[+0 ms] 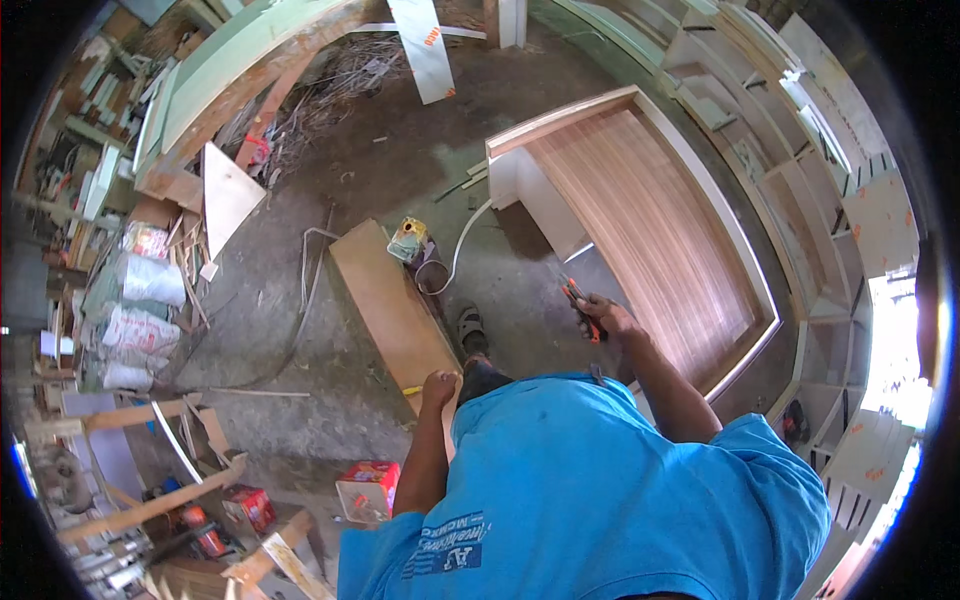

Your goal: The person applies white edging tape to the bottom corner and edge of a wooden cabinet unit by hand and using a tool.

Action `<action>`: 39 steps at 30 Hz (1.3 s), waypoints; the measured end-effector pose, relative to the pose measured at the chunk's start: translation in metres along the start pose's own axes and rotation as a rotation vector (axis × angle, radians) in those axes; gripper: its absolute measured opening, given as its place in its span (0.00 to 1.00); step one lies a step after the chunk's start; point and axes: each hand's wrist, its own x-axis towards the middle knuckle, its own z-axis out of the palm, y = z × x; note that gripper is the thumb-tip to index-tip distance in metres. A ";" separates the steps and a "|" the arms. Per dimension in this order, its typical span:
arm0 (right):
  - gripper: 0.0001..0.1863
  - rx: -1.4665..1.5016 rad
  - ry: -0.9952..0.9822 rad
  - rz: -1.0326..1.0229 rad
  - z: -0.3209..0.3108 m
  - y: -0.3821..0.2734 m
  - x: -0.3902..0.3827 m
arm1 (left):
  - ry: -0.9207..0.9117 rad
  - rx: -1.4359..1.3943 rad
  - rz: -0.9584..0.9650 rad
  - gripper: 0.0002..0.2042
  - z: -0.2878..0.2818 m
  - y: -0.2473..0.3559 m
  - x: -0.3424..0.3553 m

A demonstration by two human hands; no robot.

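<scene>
1. Gripped in right hand (612, 316): orange-and-black hand tool (573, 291), probably pliers; exact type not resolved. Wrapped by curled fingers, held out in front of the body, just beside or over the near edge of the wood-grain panel (650, 210). Likely kept clear of the panel face to avoid scratching.
2. Left hand (440, 386): apparently curled, low at the body's side, near or over the end of a plywood board (385, 300). Cannot tell whether empty or gripping. Close by, a small yellow object (412, 391), kind unclear.
3. Wood-grain panel framed by a pale rim, with a white panel (545, 195) below; set at floor level, presumably for steadiness and access from several sides.
4. Beside the plywood board: metal can (408, 240) and pale hose (466, 250), perhaps placed within easy reach.
5. Surface: grey-brown concrete floor (270, 310), stained and dusty.
6. Room: cluttered woodworking shop. At right, pale shelf carcasses (800, 200); at left, white sacks (150, 280) and offcuts; behind left elbow, red box (368, 490).
</scene>
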 end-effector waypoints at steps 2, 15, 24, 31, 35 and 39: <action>0.13 0.045 0.111 0.047 -0.033 0.015 0.012 | -0.077 0.086 0.082 0.23 -0.001 0.056 0.031; 0.14 0.129 0.131 0.107 0.005 -0.056 0.143 | -0.169 0.376 0.112 0.24 -0.075 0.166 0.225; 0.14 0.108 0.160 0.297 -0.087 0.007 0.382 | -0.293 0.230 0.046 0.23 0.055 0.224 0.401; 0.18 -0.073 0.139 0.190 -0.143 0.140 0.632 | -0.050 -0.102 0.012 0.18 0.170 0.185 0.621; 0.19 -0.031 0.079 0.179 -0.173 0.194 0.734 | -0.011 -0.134 0.167 0.19 0.219 0.162 0.736; 0.22 -0.161 0.041 0.073 -0.170 0.219 0.803 | 0.175 -0.351 0.226 0.21 0.239 0.145 0.815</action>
